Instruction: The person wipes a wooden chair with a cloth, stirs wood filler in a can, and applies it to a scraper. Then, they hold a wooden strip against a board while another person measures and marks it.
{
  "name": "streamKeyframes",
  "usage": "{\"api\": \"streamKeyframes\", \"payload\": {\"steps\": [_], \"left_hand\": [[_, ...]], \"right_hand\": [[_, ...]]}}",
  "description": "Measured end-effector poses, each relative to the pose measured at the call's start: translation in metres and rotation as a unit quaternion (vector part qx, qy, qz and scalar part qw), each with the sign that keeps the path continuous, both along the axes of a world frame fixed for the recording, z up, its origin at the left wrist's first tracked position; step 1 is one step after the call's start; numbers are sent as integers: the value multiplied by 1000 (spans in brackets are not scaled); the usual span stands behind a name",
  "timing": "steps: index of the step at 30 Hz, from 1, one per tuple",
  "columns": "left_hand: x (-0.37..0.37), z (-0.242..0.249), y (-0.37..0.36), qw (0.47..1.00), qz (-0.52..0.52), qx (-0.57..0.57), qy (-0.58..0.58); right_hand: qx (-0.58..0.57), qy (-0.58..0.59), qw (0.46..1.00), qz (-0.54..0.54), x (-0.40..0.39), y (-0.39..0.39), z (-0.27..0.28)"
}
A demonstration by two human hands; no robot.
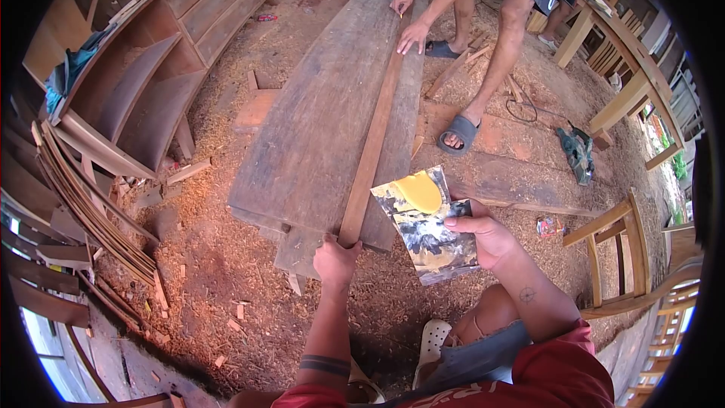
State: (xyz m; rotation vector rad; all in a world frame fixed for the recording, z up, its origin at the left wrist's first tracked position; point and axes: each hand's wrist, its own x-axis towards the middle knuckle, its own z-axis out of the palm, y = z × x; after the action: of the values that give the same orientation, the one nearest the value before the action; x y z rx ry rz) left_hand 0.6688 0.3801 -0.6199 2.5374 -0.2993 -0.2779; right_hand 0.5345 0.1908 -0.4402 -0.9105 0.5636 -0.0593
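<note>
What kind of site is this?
Likely a woodworking shop: sawdust and shavings cover the floor, a wide plank lies there with a wooden strip on it, and unfinished shelving and chair frames stand around.

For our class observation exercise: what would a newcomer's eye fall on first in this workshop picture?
Probably the shiny foil sheet smeared with yellow glue, held in the right hand at centre. Next, the long wooden strip lying along the wide plank, its near end pinned by the left hand while another person's hands press the far end.

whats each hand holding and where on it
Right hand holds the foil sheet by its right edge. Left hand grips the near end of the long wooden strip.
</note>
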Motion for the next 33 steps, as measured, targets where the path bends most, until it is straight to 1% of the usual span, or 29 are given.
{"api": "streamKeyframes", "payload": {"steps": [9,12,19,27,33], "left_hand": [[-2,7,-3,1000,19,-4,9],[-2,3,-2,1000,2,9,5],[-2,1,-2,1000,0,4,0],[-1,2,0,1000,5,8,5],[-5,-1,-3,999,23,17,-34]], "right_hand": [[16,-10,1000,4,0,-1,-3],[25,-11,1000,2,-1,-2,-6],[25,4,1000,-4,-2,-4,-7],[23,-25,999,6,-1,-3,-4],[32,-25,999,3,-2,-2,-4]]}}
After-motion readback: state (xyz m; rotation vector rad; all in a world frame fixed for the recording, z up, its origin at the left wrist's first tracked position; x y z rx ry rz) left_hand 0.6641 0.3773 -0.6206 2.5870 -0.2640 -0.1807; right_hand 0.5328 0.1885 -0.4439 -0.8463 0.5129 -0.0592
